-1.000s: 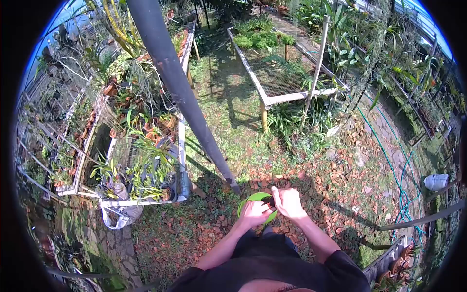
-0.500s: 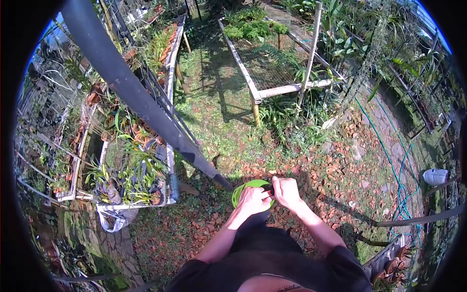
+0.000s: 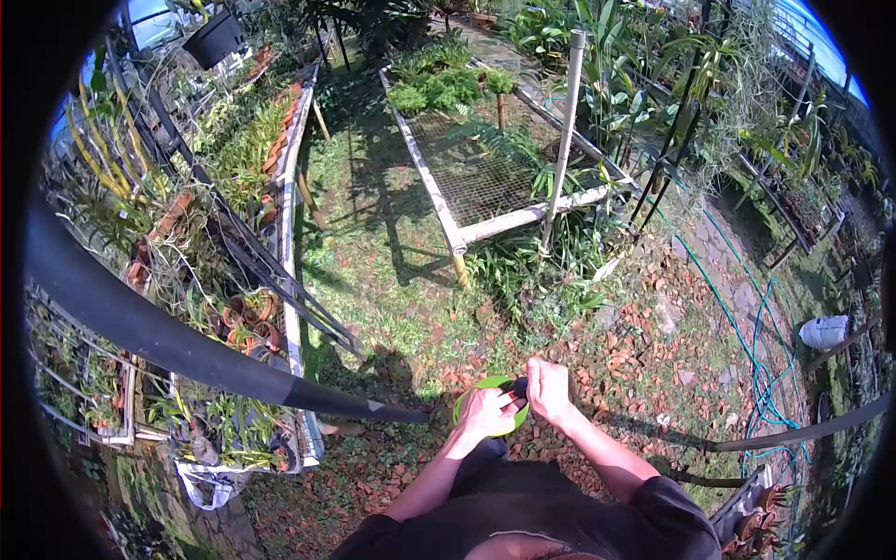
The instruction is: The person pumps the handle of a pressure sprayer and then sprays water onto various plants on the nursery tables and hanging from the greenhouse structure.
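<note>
Close in front of the body, my left hand (image 3: 483, 413) has its fingers curled round a small dark object (image 3: 514, 387) over a round lime-green item (image 3: 509, 423). My right hand (image 3: 548, 387) is closed at the right side of the same dark object, its thumb pointing up. The two hands are nearly touching. The green item shows behind and below my left hand, and what it is cannot be made out fully. The dark object is small and partly hidden by the fingers.
A dark pole (image 3: 215, 359) slants in from the left and ends near my left hand. Ahead stands a mesh-topped bench (image 3: 434, 191). Potted plants line a bench (image 3: 297, 215) on the left. A green hose (image 3: 765, 383) and a white bucket (image 3: 823, 332) lie right.
The view has shifted, and the dark pole now lies lower and flatter on the left. Both hands stay together at the dark object, with my right hand slightly more upright.
</note>
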`<state>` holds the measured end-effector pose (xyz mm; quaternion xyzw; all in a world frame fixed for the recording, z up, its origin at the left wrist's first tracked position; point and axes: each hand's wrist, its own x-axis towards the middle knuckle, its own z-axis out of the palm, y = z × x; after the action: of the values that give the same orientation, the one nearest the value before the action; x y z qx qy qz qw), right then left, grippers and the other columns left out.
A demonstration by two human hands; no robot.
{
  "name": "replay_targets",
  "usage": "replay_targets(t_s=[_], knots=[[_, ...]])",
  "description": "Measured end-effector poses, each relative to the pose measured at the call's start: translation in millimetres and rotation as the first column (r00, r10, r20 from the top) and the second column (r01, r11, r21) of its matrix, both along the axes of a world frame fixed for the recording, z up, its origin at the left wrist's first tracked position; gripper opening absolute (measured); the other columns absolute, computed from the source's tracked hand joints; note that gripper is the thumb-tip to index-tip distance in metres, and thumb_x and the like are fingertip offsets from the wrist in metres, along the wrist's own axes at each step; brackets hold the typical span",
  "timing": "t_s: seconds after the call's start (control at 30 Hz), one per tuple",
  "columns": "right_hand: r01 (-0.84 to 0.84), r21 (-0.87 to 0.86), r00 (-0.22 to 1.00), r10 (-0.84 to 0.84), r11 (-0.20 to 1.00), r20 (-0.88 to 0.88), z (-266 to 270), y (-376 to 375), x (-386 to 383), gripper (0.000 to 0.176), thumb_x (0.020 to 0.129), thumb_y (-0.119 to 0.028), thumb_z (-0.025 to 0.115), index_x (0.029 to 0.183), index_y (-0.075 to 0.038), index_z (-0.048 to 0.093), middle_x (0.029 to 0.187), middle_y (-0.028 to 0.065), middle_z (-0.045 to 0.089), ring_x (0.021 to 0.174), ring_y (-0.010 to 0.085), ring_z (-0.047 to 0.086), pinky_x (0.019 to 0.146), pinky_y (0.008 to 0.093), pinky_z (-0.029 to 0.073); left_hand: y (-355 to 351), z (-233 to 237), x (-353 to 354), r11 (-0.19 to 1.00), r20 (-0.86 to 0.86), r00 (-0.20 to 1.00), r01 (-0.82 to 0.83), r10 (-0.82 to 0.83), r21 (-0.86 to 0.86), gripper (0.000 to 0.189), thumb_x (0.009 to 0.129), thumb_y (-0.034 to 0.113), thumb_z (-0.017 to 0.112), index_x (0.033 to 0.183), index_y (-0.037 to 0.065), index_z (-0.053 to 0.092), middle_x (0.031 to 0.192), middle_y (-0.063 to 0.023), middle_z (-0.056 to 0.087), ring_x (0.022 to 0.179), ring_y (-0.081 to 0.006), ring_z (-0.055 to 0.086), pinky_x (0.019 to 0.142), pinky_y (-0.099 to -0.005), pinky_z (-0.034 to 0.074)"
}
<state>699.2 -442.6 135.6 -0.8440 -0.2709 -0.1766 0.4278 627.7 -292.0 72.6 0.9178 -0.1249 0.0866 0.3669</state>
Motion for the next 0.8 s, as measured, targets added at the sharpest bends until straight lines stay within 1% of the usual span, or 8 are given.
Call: replay_targets(t_s=[0.1,0.17,0.23,0.37,0.43,0.53,0.63,0.8], knots=[[-0.221,-0.279,0.921,0.107,0.935,-0.374,36,-29,36,0.045,0.100,-0.026,0.043,0.064,0.000,0.052,0.051,0.0188,0.048,0.047,0.0366,0.051,0.047,0.0449,0.038,3,-21,23,0.994,0.057,0.996,0.061,-0.066,0.096,0.014,0.077,0.026,0.064,0.087,0.018,0.071,0.064,-0.0130,0.063,0.053,-0.0317,0.059,0.049,-0.0436,0.049],[0.132,0.077,0.841,-0.071,0.988,-0.536,82,-33,52,0.047,0.100,-0.027,0.042,0.061,-0.003,0.051,0.049,0.0180,0.046,0.044,0.0346,0.050,0.045,0.0438,0.038,-4,-10,33,0.995,0.019,0.999,-0.037,0.035,0.096,0.016,0.077,0.029,0.066,0.086,0.017,0.072,0.065,-0.0135,0.063,0.054,-0.0315,0.060,0.050,-0.0431,0.049],[0.298,-0.020,0.939,-0.297,0.954,-0.174,9,1,39,0.045,0.100,-0.028,0.039,0.067,-0.003,0.058,0.057,0.0227,0.056,0.054,0.0395,0.060,0.052,0.0477,0.046,-12,12,47,0.993,-0.043,0.996,-0.075,0.079,0.091,0.018,0.078,0.032,0.067,0.084,0.016,0.072,0.065,-0.0131,0.063,0.055,-0.0313,0.061,0.051,-0.0425,0.050],[-0.022,-0.276,0.917,-0.091,0.961,-0.389,38,-35,64,0.049,0.100,-0.033,0.042,0.066,-0.001,0.058,0.056,0.0225,0.055,0.052,0.0404,0.059,0.054,0.0479,0.047,-14,8,60,0.990,-0.126,0.988,-0.078,0.093,0.116,0.020,0.078,0.034,0.067,0.079,0.014,0.070,0.063,-0.0115,0.062,0.055,-0.0313,0.061,0.052,-0.0421,0.050],[0.188,0.138,0.836,-0.084,0.972,-0.542,114,-52,66,0.044,0.100,-0.022,0.039,0.064,-0.001,0.052,0.047,0.0170,0.046,0.038,0.0230,0.052,0.040,0.0374,0.040,-21,-4,57,0.977,-0.113,0.981,-0.139,0.158,0.162,0.021,0.077,0.033,0.067,0.077,0.012,0.068,0.064,-0.0114,0.062,0.056,-0.0317,0.061,0.053,-0.0425,0.050],[0.165,-0.121,0.978,-0.179,0.979,-0.112,14,-46,63,0.044,0.099,-0.025,0.041,0.065,-0.004,0.059,0.050,0.0197,0.051,0.047,0.0365,0.057,0.046,0.0457,0.044,-49,19,60,0.985,-0.095,0.986,-0.127,0.139,0.117,0.015,0.077,0.030,0.069,0.076,0.015,0.069,0.060,-0.0076,0.057,0.050,-0.0283,0.056,0.047,-0.0409,0.044],[-0.298,-0.348,0.900,0.140,0.889,-0.412,35,-97,89,0.049,0.100,-0.031,0.042,0.066,-0.001,0.061,0.054,0.0223,0.056,0.052,0.0403,0.059,0.055,0.0481,0.048,-77,31,60,0.969,-0.055,0.988,-0.127,0.142,0.213,0.025,0.080,0.037,0.069,0.074,0.012,0.069,0.059,-0.0110,0.060,0.052,-0.0305,0.059,0.051,-0.0421,0.047],[-0.045,-0.246,0.995,0.021,0.968,-0.097,7,-95,79,0.045,0.098,-0.024,0.041,0.061,-0.004,0.057,0.050,0.0208,0.053,0.046,0.0398,0.057,0.050,0.0496,0.046,-116,43,63,0.973,-0.047,0.978,-0.194,0.201,0.122,0.022,0.077,0.033,0.068,0.072,0.011,0.068,0.059,-0.0113,0.056,0.051,-0.0299,0.056,0.048,-0.0417,0.043]])
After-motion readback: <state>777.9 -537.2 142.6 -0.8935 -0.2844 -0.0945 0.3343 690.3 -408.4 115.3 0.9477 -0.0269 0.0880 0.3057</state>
